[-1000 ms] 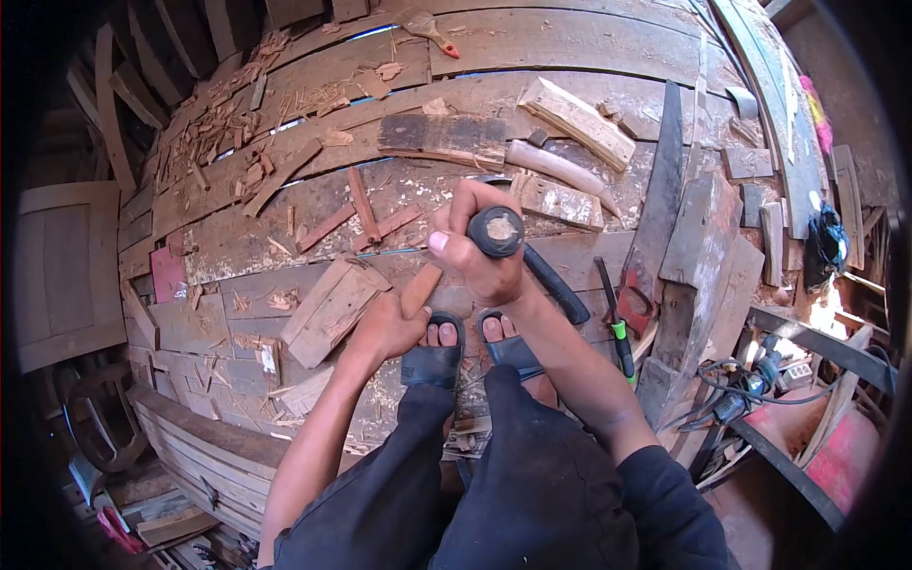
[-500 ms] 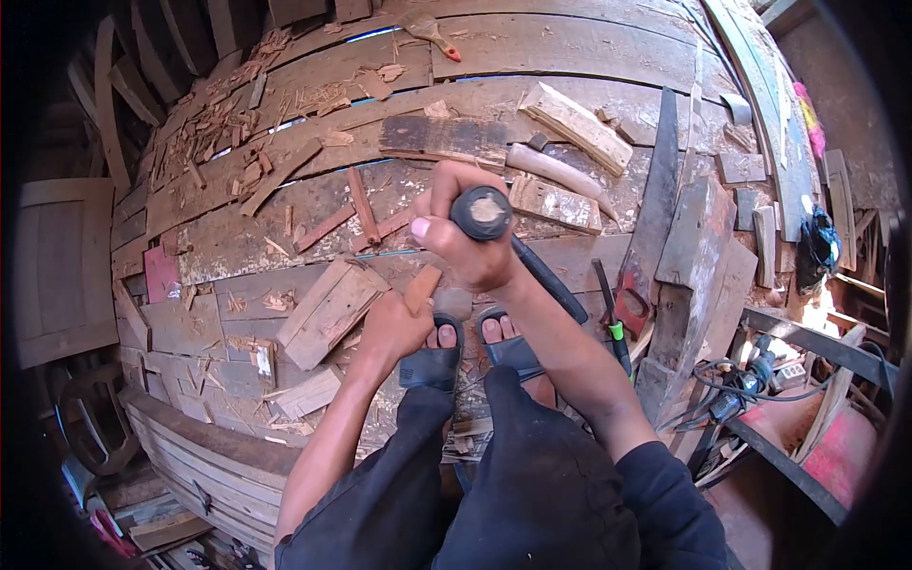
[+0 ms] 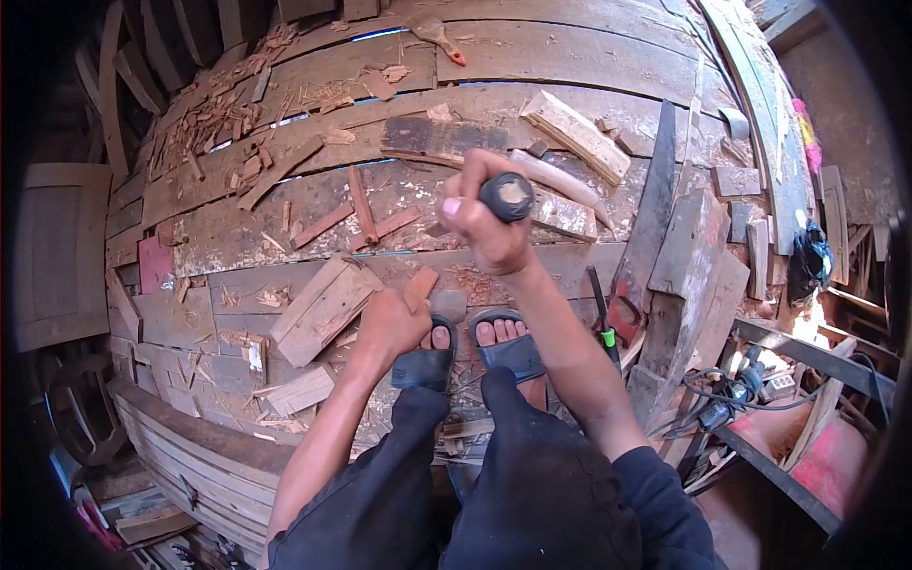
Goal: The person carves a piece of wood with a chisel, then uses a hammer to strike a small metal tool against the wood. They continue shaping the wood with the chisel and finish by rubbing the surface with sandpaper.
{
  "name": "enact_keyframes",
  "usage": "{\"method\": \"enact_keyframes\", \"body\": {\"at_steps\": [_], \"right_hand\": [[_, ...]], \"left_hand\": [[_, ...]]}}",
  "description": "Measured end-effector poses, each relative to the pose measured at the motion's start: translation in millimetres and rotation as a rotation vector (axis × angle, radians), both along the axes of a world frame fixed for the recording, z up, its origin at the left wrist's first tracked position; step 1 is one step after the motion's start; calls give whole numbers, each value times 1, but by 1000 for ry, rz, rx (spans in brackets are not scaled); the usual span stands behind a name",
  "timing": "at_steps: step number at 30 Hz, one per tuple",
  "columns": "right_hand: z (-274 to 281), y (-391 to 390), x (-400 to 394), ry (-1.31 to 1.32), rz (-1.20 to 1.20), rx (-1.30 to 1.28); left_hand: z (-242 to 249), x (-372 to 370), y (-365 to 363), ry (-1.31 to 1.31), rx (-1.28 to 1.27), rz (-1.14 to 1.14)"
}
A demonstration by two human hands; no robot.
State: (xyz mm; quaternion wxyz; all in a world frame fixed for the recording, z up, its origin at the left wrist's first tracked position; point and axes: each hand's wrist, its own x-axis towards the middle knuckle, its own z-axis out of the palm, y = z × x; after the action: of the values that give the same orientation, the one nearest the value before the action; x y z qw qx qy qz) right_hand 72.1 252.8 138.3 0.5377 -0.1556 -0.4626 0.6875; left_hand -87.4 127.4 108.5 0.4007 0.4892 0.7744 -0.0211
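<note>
My right hand (image 3: 489, 218) is raised above the floor with its fingers wrapped round a dark round-ended handle (image 3: 507, 197). The rest of that tool is hidden beneath the hand. Lower and to the left, my left hand (image 3: 388, 328) grips a small reddish-brown wood piece (image 3: 421, 287), which sticks up past the fingers. Close to my left hand lies a thick wooden block (image 3: 323, 309). A flat grey piece (image 3: 449, 303) is on the floor in front of my sandalled feet.
Wood blocks (image 3: 575, 136), reddish strips (image 3: 361, 207) and shavings lie on the plank floor (image 3: 532, 47). On the right are a handsaw (image 3: 654, 190), a heavy beam (image 3: 686, 256) and a corded power tool (image 3: 727, 404). A paintbrush (image 3: 437, 36) lies at the top.
My right hand has moved to the right with the handle in it. My left hand stays near the same spot, still on the wood piece. My right-side foot shows more of its toes.
</note>
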Motion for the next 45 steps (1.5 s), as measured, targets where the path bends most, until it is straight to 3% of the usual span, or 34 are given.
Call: {"method": "enact_keyframes", "body": {"at_steps": [2, 4, 5, 6, 8, 11, 14, 16, 18, 22, 26, 29, 30, 33, 35, 37, 39, 42, 45], "right_hand": [[-29, -13, -21, -4, -90, 9], [-100, -37, -51, -52, -83, 20], [-110, -43, -54, -87, -223, 90], [-108, -43, -56, -123, -363, 167], [-111, -34, -43, -152, -295, 38], [-45, -4, -5, -28, 38, -73], [-2, -6, -2, 29, 59, -60], [-30, -24, -35, 49, -73, -59], [-73, -38, -46, -97, -25, -82], [-35, -39, -41, -267, 20, 5], [1, -22, -28, -130, 73, 58], [-15, -24, -23, -135, 52, 34], [-46, -39, -35, -79, -34, -9], [-94, -45, -34, -508, -15, 12], [-113, -49, -28, -415, -62, -160], [-78, -34, -18, -388, -145, -161], [-43, -18, 1, -635, -123, -144], [-44, 2, 26, -1030, -88, -54], [-78, -9, 43, -1171, -194, 143]], "left_hand": [[5, 2, -1, 26, 27, -53], [5, 3, -1, -44, 53, -64], [5, 3, -2, -82, 66, -69], [5, 2, 1, -73, 66, -60], [5, 0, -4, -59, 38, -43], [3, 4, -6, 44, 101, -68], [2, 5, -6, 77, 106, -129], [6, 8, -3, 71, 89, -103], [5, 6, -8, 54, 87, -76], [-18, -2, -26, 62, 83, -62], [-17, 0, -20, 68, 91, -63], [-9, 2, -14, 79, 55, -93], [-6, 2, -13, 69, 48, -98], [2, -5, -7, 0, 12, -54], [2, -15, -8, -120, -56, 48], [-11, -35, -10, -149, -59, 108], [-23, -58, -6, -319, -161, 286], [-11, -71, -5, -485, -73, 399], [-7, -66, -1, -660, 29, 586]]}}
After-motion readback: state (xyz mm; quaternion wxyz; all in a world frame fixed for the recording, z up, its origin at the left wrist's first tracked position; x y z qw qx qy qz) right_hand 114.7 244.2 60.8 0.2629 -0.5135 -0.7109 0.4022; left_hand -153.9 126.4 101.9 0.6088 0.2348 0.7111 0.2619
